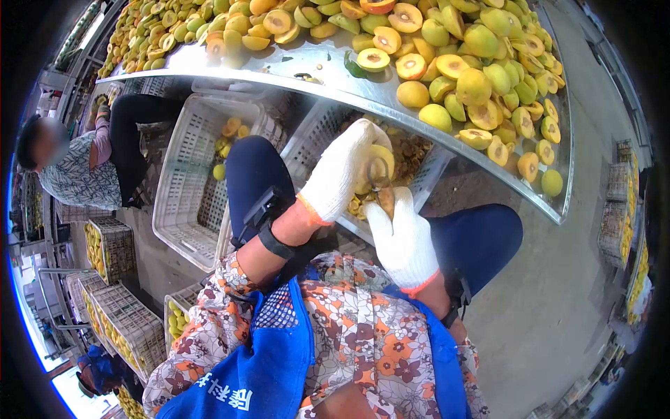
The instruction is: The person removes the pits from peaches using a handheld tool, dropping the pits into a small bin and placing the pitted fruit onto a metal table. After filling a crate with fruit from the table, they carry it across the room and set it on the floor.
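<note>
My left hand (pixel 347 171), in a white knitted glove with an orange cuff, is closed around a yellow peach half (pixel 382 158). My right hand (pixel 405 242), gloved the same way, grips the wooden handle of a pitting tool (pixel 386 200). The tool's curved metal loop meets the cut face of the fruit. Both hands are close together above a white crate (pixel 434 170) that holds brown pits and scraps. Just ahead, a metal table (pixel 314 73) bears a heap of halved yellow-green peaches (pixel 481 87), several with pits showing.
A second white crate (pixel 183 164) with a few peach pieces stands to the left of my knee. Farther left, a seated person (pixel 80 160) works at the same table. Crates of fruit (pixel 118 321) line the left floor, and more stacked crates (pixel 618 209) stand at far right.
</note>
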Motion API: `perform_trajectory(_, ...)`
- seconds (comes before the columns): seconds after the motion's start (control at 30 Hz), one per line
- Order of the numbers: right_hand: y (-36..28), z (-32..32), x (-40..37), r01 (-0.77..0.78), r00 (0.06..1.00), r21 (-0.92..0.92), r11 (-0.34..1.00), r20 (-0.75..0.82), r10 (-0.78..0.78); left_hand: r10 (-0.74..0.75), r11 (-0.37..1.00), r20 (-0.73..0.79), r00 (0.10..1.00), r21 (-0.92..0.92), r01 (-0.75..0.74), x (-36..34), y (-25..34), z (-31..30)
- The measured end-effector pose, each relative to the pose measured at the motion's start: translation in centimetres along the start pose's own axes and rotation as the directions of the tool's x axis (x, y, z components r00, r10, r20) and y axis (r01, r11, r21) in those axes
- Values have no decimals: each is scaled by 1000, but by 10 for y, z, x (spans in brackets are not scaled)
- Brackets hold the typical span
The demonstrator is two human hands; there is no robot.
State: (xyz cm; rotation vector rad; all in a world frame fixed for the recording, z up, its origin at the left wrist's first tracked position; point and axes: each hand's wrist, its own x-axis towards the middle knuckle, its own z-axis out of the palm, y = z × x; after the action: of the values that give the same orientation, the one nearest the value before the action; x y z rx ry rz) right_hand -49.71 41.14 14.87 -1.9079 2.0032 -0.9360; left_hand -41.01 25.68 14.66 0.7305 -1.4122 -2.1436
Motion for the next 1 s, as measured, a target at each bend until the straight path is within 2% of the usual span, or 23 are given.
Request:
perform_trajectory(0.07, 0, 2, -1, 9, 1000, 11, 1000, -27, -8, 152, 962, -3, 988, 229, -147, -2, -4, 1)
perform_trajectory(0.1, 0, 2, -1, 7, 1000, 12, 1000, -28, -7, 150, 962, -2, 989, 231, -145, -4, -4, 3)
perform_trajectory(0.17, 1, 3, -1, 59, 997, -55, 997, -55, -62, 339, 831, 40, 940, 456, -318, -9, -2, 8)
perform_trajectory(0.2, 1, 2, -3, 56, 997, -53, 997, -56, -59, 335, 831, 41, 941, 457, -316, -10, -2, 10)
perform_trajectory(0.27, 2, 0, -4, 26, 1000, -55, 998, 8, -25, 188, 948, -50, 981, 272, -167, -9, -3, 12)
perform_trajectory(0.3, 1, -1, -5, 22, 1000, -55, 998, 8, -21, 184, 948, -48, 982, 272, -164, -8, 0, 12)
perform_trajectory(0.37, -2, -4, -5, -14, 997, -70, 997, 79, 20, 162, 894, 83, 983, 409, -182, -2, 9, 4)
perform_trajectory(0.4, -2, -4, -5, -14, 997, -69, 998, 78, 20, 276, 788, 177, 945, 521, -328, 4, 6, -2)
perform_trajectory(0.43, -3, -4, -5, -26, 998, -54, 998, 63, 29, 276, 787, 177, 945, 522, -328, 6, 7, -4)
perform_trajectory(0.5, -2, -2, -6, -38, 998, -37, 999, 49, 40, 204, 714, 269, 941, 617, -331, 8, 16, -3)
perform_trajectory(0.6, 5, 1, -7, 52, 999, -102, 993, 6, -51, 175, 637, 325, 929, 682, -358, 14, 16, -8)
perform_trajectory(0.63, 7, 1, -5, 6, 1000, -14, 1000, 11, -6, 174, 636, 327, 929, 683, -360, 15, 19, -9)
perform_trajectory(0.67, 9, 0, -3, -41, 999, 74, 996, 20, 40, 36, 891, 295, 955, 422, -164, 15, 25, -6)
perform_trajectory(0.7, 8, -2, 2, -42, 999, 72, 997, 16, 41, -106, 992, 310, 945, 103, 77, 16, 29, -4)
perform_trajectory(0.73, 5, -5, 8, -399, 913, 395, 827, 92, 397, -64, 996, 218, 974, -39, 74, 13, 16, 0)
perform_trajectory(0.77, 2, -7, 11, -646, 709, 622, 442, 275, 649, 214, 860, 153, 965, 440, -260, 6, 16, 9)
perform_trajectory(0.8, 10, 0, 5, -437, 890, 498, 749, 120, 439, 289, 854, 86, 953, 426, -298, -4, 9, 23)
perform_trajectory(0.83, 12, 3, 0, -438, 890, 496, 750, 120, 440, 362, 846, 16, 932, 414, -335, -10, 0, 35)
perform_trajectory(0.87, 5, -1, 3, -501, 856, 529, 685, 189, 480, 495, 755, -37, 868, 514, -408, -9, -5, 40)
perform_trajectory(0.9, 1, -4, 5, -560, 819, 555, 616, 259, 512, 497, 754, -39, 867, 513, -410, -7, -3, 33)
perform_trajectory(0.93, 5, -3, -1, -543, 839, 496, 678, 293, 458, 301, 846, 0, 953, 460, -268, -3, 3, 22)
perform_trajectory(0.97, 2, -6, -2, -548, 836, 492, 676, 301, 459, 91, 905, 48, 995, 412, -103, 0, 8, 14)
perform_trajectory(1.0, -1, -11, 0, -598, 763, 768, 228, 460, 454, 14, 974, 118, 993, 224, -40, 7, 7, 8)
